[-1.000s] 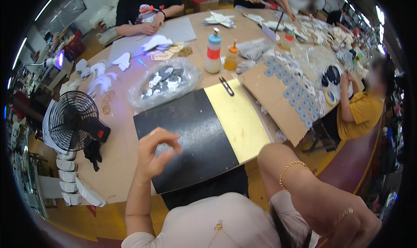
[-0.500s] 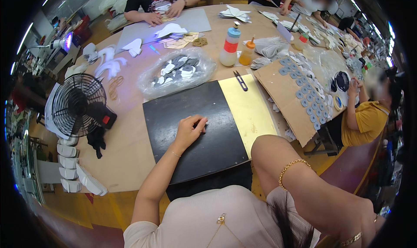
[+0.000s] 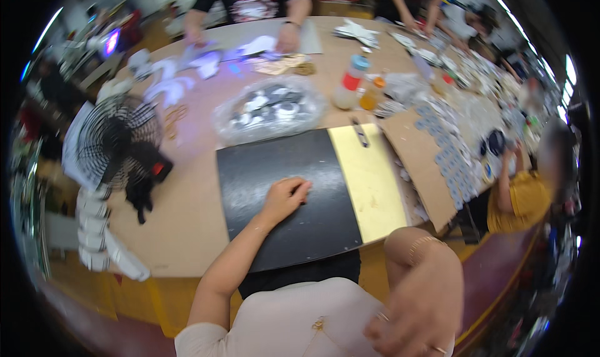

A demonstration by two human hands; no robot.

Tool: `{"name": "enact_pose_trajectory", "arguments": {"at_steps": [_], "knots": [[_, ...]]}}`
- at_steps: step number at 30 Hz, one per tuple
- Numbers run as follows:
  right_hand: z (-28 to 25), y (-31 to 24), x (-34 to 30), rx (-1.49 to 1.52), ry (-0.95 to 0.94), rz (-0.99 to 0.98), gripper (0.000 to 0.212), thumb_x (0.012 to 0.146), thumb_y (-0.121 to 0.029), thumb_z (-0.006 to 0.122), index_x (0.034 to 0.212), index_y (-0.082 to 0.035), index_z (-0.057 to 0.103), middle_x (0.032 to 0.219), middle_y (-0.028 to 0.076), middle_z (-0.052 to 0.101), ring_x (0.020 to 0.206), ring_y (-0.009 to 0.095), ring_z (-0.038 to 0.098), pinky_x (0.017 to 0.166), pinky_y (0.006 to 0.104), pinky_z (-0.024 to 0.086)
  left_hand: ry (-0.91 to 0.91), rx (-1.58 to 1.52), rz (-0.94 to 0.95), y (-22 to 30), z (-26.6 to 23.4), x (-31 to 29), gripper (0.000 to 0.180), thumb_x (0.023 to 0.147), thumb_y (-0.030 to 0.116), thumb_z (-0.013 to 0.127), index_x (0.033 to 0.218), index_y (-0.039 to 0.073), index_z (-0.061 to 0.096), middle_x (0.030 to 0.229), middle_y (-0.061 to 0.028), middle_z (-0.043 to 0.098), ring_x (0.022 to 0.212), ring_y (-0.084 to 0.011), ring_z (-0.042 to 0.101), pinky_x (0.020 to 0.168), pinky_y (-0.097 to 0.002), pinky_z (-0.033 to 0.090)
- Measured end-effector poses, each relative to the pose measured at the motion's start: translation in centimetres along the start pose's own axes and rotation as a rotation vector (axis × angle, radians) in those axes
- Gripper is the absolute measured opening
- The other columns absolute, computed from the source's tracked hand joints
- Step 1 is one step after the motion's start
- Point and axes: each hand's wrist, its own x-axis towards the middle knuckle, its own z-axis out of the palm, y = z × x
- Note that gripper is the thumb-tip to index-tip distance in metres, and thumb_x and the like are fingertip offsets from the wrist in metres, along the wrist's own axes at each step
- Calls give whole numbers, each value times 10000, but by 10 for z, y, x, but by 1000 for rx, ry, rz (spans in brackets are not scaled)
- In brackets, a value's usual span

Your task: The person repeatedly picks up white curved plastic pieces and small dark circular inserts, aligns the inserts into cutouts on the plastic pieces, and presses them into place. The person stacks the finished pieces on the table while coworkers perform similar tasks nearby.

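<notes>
My left hand (image 3: 286, 199) rests on a black board (image 3: 284, 163) at the table's near edge, its fingers curled in, with nothing showing in them. My right hand (image 3: 419, 304) is raised in front of my chest at the lower right, off the table. Motion smears its fingers, so I cannot make out whether they hold anything. Beside the black board lies a yellow sheet (image 3: 369, 188), with small thread snips (image 3: 359, 133) on its far end. Just beyond the board sits a clear plastic bag (image 3: 270, 110) of grey and white cut pieces.
A black fan (image 3: 119, 141) stands left, near stacked white pieces (image 3: 94, 226). Ahead are a bottle with a red band (image 3: 351, 82) and an orange-capped bottle (image 3: 373, 93). Cardboard (image 3: 419, 163) with rows of grey-blue pieces lies right. Co-workers sit across and at right.
My right hand has come up into view before my chest. My left hand stays on the board. The view has shifted a little, and the person across has spread their hands apart.
</notes>
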Motion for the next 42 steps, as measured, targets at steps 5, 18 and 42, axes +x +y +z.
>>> {"name": "enact_pose_trajectory", "arguments": {"at_steps": [5, 18, 42], "knots": [[16, 16, -72, -70, 195, 409, 476, 928, -452, 747, 1164, -43, 686, 968, 59, 634, 906, 257, 622, 884, 423, 485, 84, 59, -87, -4, -21, -15, 219, 976, 187, 676, 828, 39, 739, 669, -40, 704, 624, -166, 624, 656, -321, 487], [49, -25, -140, -455, 847, 1206, 527, 760, -238, 895, 1181, -10, 676, 1000, 119, 696, 926, 244, 675, 853, 331, 515, 65, -3, -53, -4, -22, -11, 219, 978, 215, 663, 882, 36, 744, 668, -39, 706, 645, -175, 637, 704, -329, 485], [-96, -1, -223, -1017, 704, 1521, 233, 933, -181, 701, 1102, -20, 696, 1048, 122, 687, 962, 258, 667, 864, 363, 528, 51, 116, -66, -3, -19, -11, 167, 962, 160, 684, 859, 44, 744, 669, -33, 709, 635, -176, 629, 706, -317, 484]]}}
